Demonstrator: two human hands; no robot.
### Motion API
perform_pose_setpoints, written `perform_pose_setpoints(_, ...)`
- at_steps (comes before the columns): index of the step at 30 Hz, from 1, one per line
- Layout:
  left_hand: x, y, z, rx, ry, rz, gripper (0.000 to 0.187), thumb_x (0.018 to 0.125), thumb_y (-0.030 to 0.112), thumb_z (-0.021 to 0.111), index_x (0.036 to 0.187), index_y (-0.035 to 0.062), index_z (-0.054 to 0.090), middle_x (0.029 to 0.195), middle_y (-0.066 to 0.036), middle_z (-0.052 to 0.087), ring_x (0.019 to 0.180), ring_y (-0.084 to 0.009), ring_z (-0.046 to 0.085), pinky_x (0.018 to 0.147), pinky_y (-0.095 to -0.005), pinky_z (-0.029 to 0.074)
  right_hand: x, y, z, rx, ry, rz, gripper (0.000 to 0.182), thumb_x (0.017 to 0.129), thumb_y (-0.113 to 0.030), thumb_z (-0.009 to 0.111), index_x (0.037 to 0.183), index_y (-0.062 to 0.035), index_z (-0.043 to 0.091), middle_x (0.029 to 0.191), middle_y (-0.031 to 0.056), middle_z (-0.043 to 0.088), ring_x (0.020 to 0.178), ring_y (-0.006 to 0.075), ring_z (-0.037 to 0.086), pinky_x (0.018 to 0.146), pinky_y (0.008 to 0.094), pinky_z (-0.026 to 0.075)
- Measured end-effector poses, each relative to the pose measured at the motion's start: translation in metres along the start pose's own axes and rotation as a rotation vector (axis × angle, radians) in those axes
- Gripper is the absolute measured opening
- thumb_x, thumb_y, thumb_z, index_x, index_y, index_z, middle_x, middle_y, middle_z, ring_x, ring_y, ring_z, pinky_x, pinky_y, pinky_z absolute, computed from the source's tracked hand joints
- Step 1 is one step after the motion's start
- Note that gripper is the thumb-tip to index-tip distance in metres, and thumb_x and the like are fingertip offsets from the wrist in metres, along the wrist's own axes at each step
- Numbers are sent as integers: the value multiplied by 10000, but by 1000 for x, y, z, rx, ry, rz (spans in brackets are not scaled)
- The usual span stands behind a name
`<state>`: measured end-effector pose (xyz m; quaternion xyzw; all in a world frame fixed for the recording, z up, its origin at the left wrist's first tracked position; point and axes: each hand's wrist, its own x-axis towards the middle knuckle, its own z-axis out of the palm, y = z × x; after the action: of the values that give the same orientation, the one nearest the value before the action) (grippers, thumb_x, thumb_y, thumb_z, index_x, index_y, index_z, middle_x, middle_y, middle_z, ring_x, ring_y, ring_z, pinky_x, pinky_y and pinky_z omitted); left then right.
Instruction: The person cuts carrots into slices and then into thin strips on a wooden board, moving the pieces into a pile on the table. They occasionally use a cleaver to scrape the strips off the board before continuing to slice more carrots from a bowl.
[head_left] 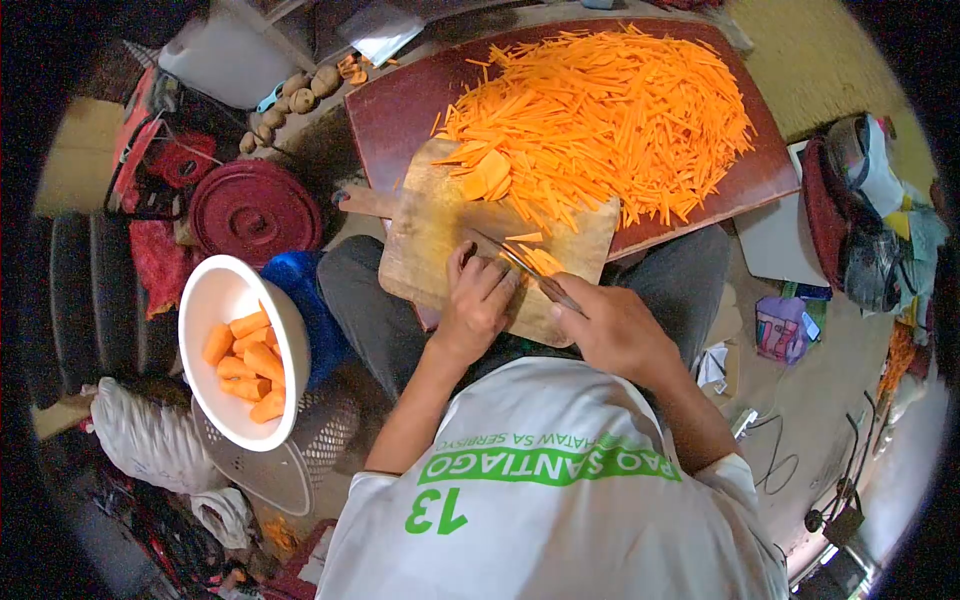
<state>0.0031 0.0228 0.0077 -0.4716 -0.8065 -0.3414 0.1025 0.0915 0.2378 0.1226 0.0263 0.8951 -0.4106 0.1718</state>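
My right hand [622, 335] is closed round the handle of a knife [515, 256], whose blade points up and left over the wooden cutting board [425, 225]. Beside the blade, my left hand [476, 305] has its fingers curled down on the board. A bit of orange carrot shows at its fingertips, mostly hidden. Freshly cut carrot sticks [541, 260] lie along the knife's right side. Several flat carrot slices [487, 178] rest near the board's upper edge. Beyond them a large heap of carrot sticks [620, 120] spreads over a dark red tabletop [395, 105] and partly onto the board.
At the left, a white bowl [192, 345] holds several peeled carrots [240, 365]. A dark red lidded bucket [255, 208] stands behind it. Brown round vegetables [300, 98] lie near the table's left edge. A purple package [782, 330] sits on the floor at the right.
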Motion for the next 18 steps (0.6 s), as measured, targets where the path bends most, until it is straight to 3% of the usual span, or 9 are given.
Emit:
perform_pose_setpoints(1,-1,0,3,-1,21,-1,444,661,-2,797,1099,-4,730,1082,-139,658,1002,-338,634,1142,-648,411,-6,-5,-5,12,-47,58,344,1065,-263,591,1317,-30,564,1082,313,725,1021,517,705,848,615,567)
perform_pose_setpoints(4,-2,-2,7,6,64,1,436,660,-4,794,1090,-10,720,1070,-149,649,980,-338,635,1131,-645,421,-13,9,8,47,45,-40,342,1029,-202,635,1307,-7,596,986,295,712,930,501,698,770,560,544)
perform_pose_setpoints(10,-1,-4,6,24,56,1,450,646,-1,792,1087,-13,700,992,-147,601,984,-351,615,1098,-625,424,11,13,18,-20,124,-141,288,1036,-207,623,1256,-22,596,968,293,696,941,511,686,768,566,533)
perform_pose_setpoints(13,-4,-1,6,21,60,-25,444,637,9,796,1069,-9,693,980,-143,591,986,-355,600,1053,-599,424,-4,-1,2,-12,-1,10,263,1043,-192,607,1232,-10,588,964,304,696,944,514,684,767,572,533)
perform_pose_setpoints(18,-3,-2,8,31,81,-1,424,642,31,801,1049,-4,687,969,-137,589,958,-350,594,1002,-568,423,5,8,17,-13,59,-68,259,1051,-182,593,1235,1,591,966,304,692,941,516,682,770,566,528)
